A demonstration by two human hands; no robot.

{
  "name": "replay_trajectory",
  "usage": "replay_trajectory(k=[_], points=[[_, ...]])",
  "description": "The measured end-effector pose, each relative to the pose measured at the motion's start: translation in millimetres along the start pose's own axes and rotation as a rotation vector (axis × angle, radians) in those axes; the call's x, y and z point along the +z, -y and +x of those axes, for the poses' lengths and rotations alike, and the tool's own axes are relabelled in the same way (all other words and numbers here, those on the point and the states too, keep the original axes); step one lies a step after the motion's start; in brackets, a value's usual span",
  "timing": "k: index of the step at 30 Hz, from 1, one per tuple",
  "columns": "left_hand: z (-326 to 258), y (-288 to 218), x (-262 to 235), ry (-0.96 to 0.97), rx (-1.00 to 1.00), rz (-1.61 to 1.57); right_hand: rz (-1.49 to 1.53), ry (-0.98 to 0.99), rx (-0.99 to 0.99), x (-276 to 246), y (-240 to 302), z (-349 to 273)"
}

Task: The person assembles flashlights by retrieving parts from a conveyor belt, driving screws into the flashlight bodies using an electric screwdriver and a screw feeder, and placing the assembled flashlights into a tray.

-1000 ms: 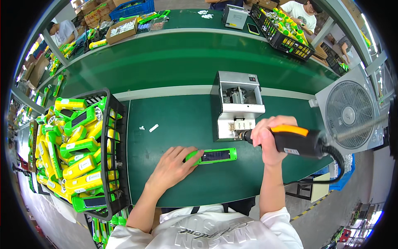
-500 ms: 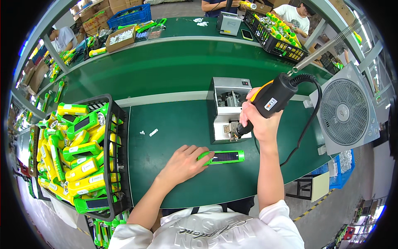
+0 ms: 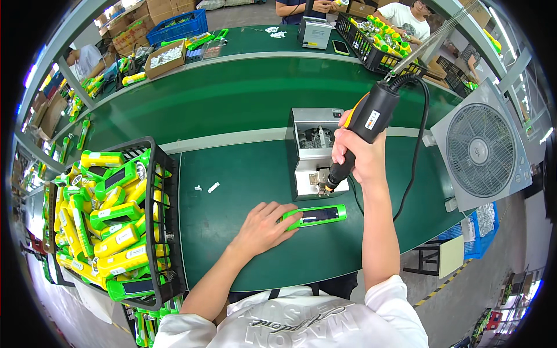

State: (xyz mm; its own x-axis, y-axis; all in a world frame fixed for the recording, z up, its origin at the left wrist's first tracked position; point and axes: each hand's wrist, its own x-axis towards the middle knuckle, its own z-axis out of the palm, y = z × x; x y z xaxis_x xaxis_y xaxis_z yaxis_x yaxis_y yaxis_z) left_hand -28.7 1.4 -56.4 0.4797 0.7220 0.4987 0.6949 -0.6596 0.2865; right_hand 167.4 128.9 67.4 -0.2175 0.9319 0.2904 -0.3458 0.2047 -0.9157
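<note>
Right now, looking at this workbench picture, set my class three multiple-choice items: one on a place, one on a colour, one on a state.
1. Where does the black crate of yellow and green parts stand?
A. At the person's left
B. At the person's right
C. Behind the fan

2. What colour is the flat piece under the left hand?
A. Red with a white panel
B. Green with a dark panel
C. All blue

3. How does the right hand hold the electric screwdriver?
A. Lying flat on the table
B. Tip pointing upward
C. Tip down at the grey feeder box

Answers:
1 A: the crate sits at the table's left edge.
2 B: its body is bright green, its centre dark.
3 C: the tip meets the box's front.
</note>
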Motion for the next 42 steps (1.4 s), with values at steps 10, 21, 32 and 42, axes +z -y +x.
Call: replay_trajectory(k=[10,21,32,42], points=[[0.5,3.4,10.0,-0.059,0.02,-0.017,0.038,0.025,-0.041,9.5,-6.5,-52.1],[0.1,4.6,12.3,-0.099,0.035,-0.022,0.042,0.111,-0.035,19.1,-19.3,-79.0],[-1.3,4.8,13.0,-0.111,0.03,-0.037,0.177,0.119,-0.045,17.1,-33.4,-83.3],[0.5,5.9,12.5,-0.125,0.042,-0.056,0.088,0.107,-0.047,20.1,-42.0,-92.9]])
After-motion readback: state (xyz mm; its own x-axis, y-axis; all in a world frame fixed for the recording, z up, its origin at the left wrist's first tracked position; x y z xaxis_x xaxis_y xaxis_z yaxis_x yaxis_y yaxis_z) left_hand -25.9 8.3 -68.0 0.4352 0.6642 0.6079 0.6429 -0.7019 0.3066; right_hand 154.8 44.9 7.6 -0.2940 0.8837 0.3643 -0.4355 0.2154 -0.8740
